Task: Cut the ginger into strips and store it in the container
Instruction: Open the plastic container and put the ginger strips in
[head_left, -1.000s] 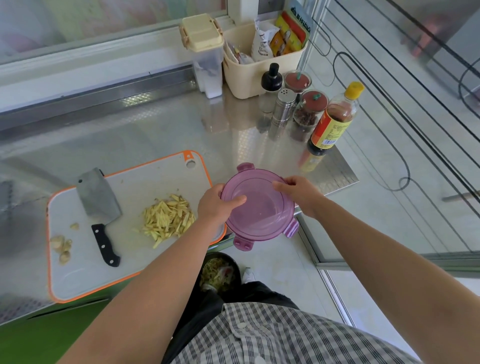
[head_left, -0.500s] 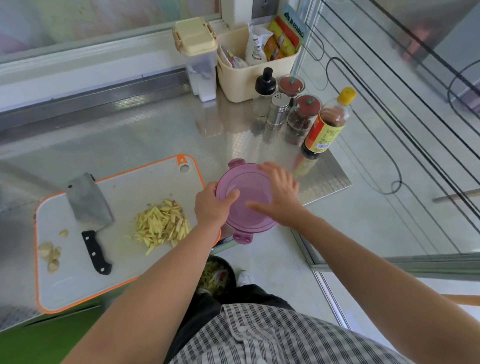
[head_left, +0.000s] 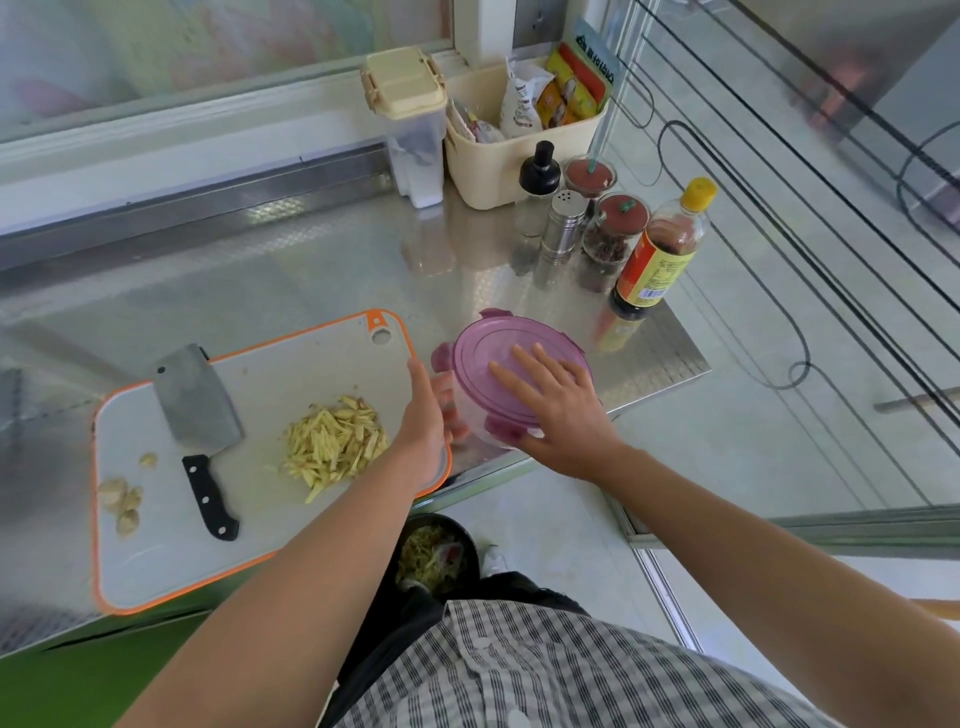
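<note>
Right hand lies flat on the lid, fingers straight and spread. Left hand holds the container by its left side, fingers curled round the wall. Container stands on the counter, just right of the board. Ginger strips lie piled on the board, just left of the left fingers; cleaver farther left

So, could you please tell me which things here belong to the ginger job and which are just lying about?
Job in hand:
ginger strips
container
board
cleaver

Lying about:
sauce bottle
shaker
spice jars
basket
</note>
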